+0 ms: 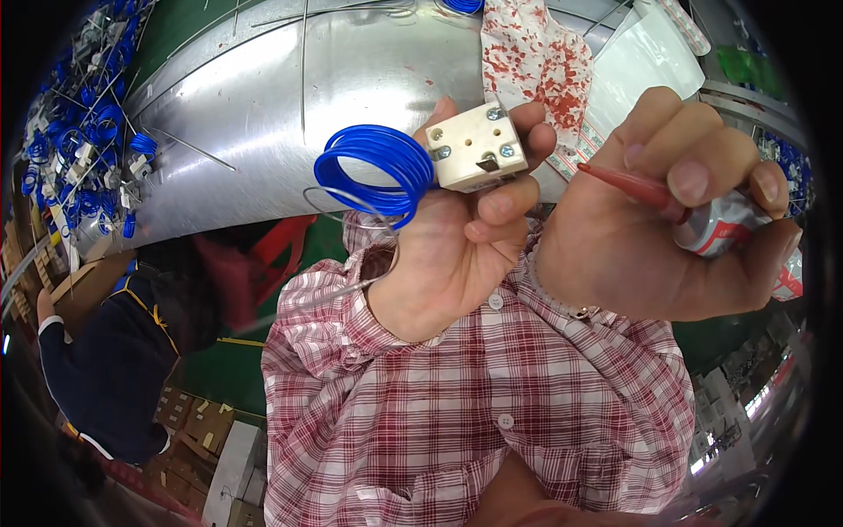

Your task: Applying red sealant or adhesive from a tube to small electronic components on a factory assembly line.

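- Gripping with our left hand (457,255): fingers curled tight round a small cream block (477,146) with screws and a dark slot on its face, held up in the middle of the view.
- Blue wire coil (379,171): hangs just left of the block, touching it; a thin bare metal wire (351,290) loops below it across our plaid sleeve (421,413).
- Our right hand (667,228): clenched round a white and red can (724,224); its thin red nozzle tube (628,186) points left toward the block and ends just beside it.
- Surface: a curved sheet-metal bench (290,114) behind the hands, with a red-spotted cloth (540,61) at its upper right.
- Room: green floor (219,369); a heap of more blue coils (83,149) at the far left edge; another person in a dark jacket (105,369) at lower left.
- Open room: bare metal lies left of the coil, well apart from the heap.
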Tool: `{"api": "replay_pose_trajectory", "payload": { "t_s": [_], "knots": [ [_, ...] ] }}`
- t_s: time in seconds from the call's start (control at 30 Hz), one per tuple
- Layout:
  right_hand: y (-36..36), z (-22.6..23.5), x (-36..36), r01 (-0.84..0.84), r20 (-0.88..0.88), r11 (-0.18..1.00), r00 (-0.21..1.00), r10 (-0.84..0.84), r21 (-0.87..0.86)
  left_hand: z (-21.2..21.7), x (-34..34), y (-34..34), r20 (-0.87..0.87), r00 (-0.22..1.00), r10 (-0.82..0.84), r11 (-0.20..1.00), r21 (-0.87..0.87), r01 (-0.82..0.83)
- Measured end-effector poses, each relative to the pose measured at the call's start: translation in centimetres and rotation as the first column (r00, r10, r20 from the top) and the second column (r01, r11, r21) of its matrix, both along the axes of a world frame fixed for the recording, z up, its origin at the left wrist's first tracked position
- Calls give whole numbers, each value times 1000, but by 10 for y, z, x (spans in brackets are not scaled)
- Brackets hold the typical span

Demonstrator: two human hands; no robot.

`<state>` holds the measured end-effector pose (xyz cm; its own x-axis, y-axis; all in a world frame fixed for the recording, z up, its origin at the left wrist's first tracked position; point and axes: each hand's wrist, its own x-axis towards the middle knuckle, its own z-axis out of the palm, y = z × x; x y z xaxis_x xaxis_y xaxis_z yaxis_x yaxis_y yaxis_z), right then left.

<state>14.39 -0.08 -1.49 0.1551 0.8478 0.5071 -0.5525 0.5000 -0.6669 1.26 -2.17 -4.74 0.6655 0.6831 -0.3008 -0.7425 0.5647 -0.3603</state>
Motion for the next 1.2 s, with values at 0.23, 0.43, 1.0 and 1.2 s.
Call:
{"api": "replay_pose_trajectory", "payload": {
  "t_s": [0.23, 0.43, 1.0, 1.2],
  "knots": [
    [2, -1, 6, -72, 66, 995, 995, 77, -66, 7, -3, 3, 6, 1000, -23, 994, -105, 23],
    [-7, 8, -17, 127, -25, 986, 991, -131, -104, 11, -4, 5, -60, 997, -56, 992, -114, 49],
    [3, 5, -22, -63, 190, 997, 980, 52, 50, 18, -8, 11, -313, 937, -153, 988, -78, 135],
    [8, 7, -13, -161, 362, 977, 927, 102, 137, 22, -8, 10, -455, 888, -61, 980, 144, 141]
  ]
}}
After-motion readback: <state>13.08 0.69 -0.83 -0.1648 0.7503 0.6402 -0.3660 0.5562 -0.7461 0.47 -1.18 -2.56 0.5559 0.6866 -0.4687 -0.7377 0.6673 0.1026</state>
